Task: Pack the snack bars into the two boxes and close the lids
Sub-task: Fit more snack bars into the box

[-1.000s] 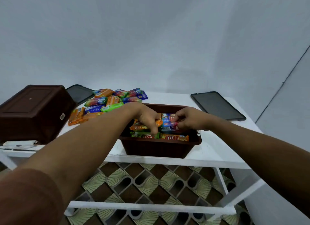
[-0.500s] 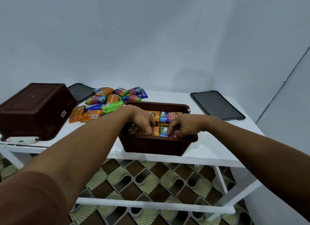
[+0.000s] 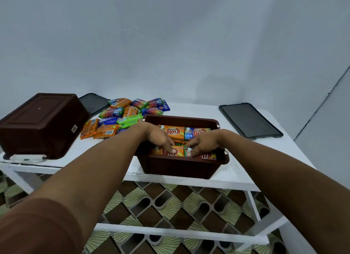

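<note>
Single head-worn wide-angle view, looking forward and down, close over a white table (image 3: 189, 109) against a wall

Only word I can make out is "KUAT", upside down, on the orange bar (image 3: 173, 131) and blue bar (image 3: 198, 133) in the open box (image 3: 181, 168). The sticker (image 3: 74, 128) on the left box (image 3: 43, 121) is too small to read.

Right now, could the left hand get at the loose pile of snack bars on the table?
Probably yes: the left hand is inside the open box, and the pile lies uncovered just beside its wrist.
</note>
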